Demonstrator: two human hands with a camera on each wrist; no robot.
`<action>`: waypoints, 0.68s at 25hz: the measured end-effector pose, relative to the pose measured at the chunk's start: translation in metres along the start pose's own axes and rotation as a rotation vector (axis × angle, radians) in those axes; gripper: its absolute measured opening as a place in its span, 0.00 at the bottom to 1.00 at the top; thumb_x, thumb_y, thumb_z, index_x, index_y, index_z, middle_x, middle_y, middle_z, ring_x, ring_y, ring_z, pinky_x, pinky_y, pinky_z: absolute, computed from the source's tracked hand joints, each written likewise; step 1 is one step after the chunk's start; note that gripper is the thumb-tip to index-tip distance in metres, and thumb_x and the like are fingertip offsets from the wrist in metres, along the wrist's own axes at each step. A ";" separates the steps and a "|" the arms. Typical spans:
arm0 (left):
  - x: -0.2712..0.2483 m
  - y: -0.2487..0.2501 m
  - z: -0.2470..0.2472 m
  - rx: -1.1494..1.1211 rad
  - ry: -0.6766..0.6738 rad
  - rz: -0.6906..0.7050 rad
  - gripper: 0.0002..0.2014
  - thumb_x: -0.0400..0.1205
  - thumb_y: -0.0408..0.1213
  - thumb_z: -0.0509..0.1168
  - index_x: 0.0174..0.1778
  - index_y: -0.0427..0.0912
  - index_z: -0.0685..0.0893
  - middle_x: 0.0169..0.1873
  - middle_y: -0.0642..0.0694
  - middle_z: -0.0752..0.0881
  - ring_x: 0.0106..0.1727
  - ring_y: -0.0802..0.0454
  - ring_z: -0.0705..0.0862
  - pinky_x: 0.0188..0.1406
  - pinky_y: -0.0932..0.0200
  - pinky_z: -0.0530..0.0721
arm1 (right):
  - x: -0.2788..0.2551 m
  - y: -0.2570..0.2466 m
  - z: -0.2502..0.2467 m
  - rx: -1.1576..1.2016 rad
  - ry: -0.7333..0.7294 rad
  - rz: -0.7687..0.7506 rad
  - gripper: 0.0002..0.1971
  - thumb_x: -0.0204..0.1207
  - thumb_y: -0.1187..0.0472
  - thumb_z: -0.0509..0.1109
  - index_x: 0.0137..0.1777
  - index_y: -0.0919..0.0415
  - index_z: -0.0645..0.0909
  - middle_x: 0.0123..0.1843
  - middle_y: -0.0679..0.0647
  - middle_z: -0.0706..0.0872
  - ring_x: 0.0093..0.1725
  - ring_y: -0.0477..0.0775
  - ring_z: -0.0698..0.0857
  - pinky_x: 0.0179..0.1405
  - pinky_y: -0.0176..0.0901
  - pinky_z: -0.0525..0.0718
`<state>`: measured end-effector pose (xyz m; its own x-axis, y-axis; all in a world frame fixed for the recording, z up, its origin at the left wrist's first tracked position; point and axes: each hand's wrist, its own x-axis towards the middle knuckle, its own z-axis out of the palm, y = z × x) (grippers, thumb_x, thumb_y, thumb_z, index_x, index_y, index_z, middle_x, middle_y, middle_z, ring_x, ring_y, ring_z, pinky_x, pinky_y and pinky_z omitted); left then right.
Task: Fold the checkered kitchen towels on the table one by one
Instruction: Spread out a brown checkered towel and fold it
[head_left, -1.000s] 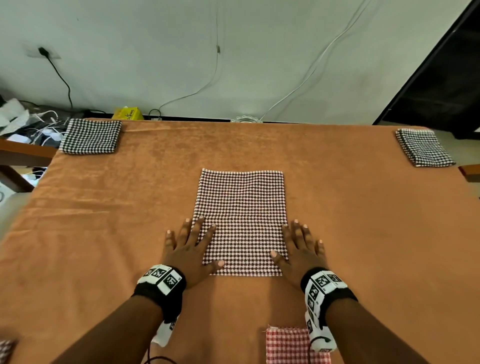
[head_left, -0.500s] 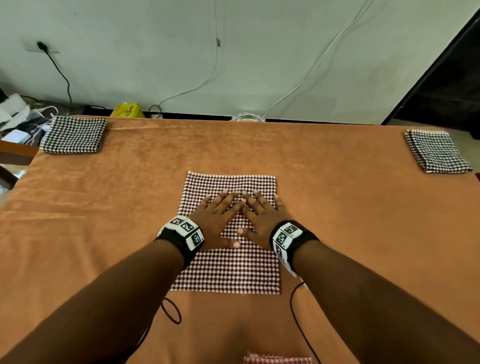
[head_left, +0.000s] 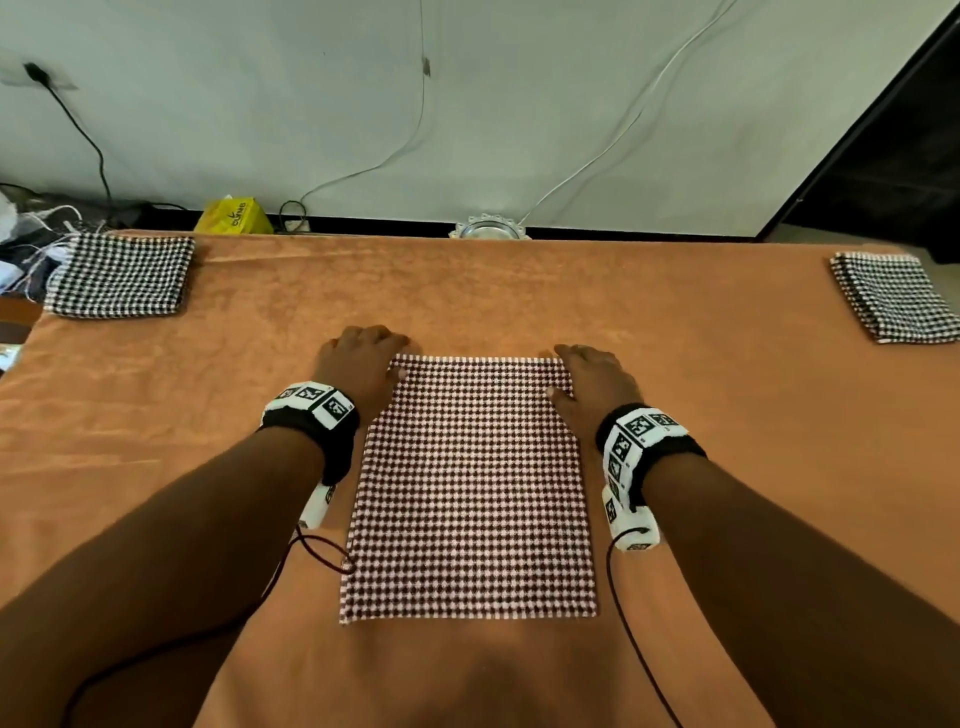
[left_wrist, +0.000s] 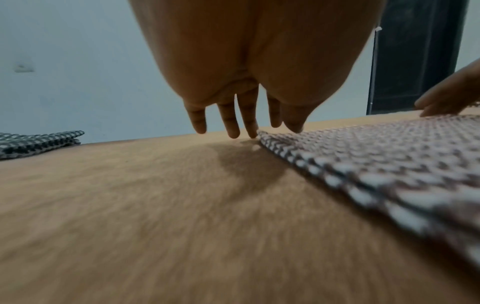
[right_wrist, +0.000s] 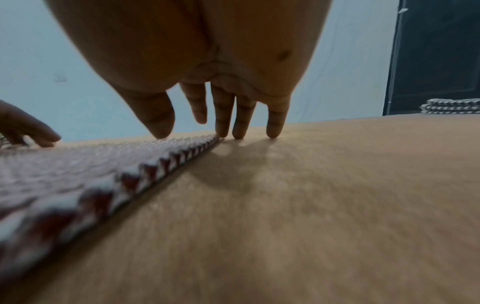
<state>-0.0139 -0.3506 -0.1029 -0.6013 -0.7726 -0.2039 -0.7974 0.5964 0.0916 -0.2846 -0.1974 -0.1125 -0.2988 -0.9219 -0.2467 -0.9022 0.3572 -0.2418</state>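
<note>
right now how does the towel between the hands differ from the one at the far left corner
The middle towel is dark red and white; the far-left towel is black and white. The middle towel spreads as a larger rectangle; the far-left towel is a smaller folded square. The left hand and right hand are at the middle towel's far corners; nothing touches the far-left towel. Both are checkered.

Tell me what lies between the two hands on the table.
Only the far edge of the brown checkered towel spans from the left hand to the right hand. The head view shows nothing else there.
</note>
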 end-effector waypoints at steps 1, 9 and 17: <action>0.005 0.001 -0.005 -0.001 0.008 -0.016 0.27 0.84 0.50 0.63 0.80 0.53 0.68 0.76 0.44 0.74 0.76 0.39 0.70 0.72 0.33 0.71 | 0.004 -0.001 -0.004 0.009 0.008 0.022 0.32 0.80 0.46 0.64 0.82 0.51 0.60 0.81 0.55 0.68 0.80 0.63 0.64 0.74 0.66 0.70; 0.023 -0.007 -0.011 -0.018 -0.100 -0.036 0.15 0.81 0.53 0.69 0.58 0.49 0.84 0.58 0.43 0.80 0.66 0.38 0.76 0.60 0.40 0.78 | 0.021 -0.004 -0.021 -0.060 -0.049 0.075 0.14 0.79 0.54 0.68 0.64 0.51 0.82 0.64 0.57 0.81 0.67 0.64 0.76 0.65 0.62 0.79; -0.033 -0.011 -0.043 -0.362 0.039 0.126 0.07 0.78 0.43 0.76 0.48 0.45 0.88 0.41 0.47 0.88 0.42 0.50 0.81 0.45 0.53 0.80 | -0.035 0.001 -0.042 0.160 0.132 -0.103 0.04 0.74 0.62 0.72 0.48 0.56 0.87 0.44 0.51 0.87 0.45 0.54 0.82 0.44 0.43 0.77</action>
<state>0.0128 -0.3408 -0.0549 -0.6915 -0.7101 -0.1326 -0.6795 0.5772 0.4529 -0.2881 -0.1708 -0.0646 -0.2553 -0.9626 -0.0907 -0.8722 0.2698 -0.4079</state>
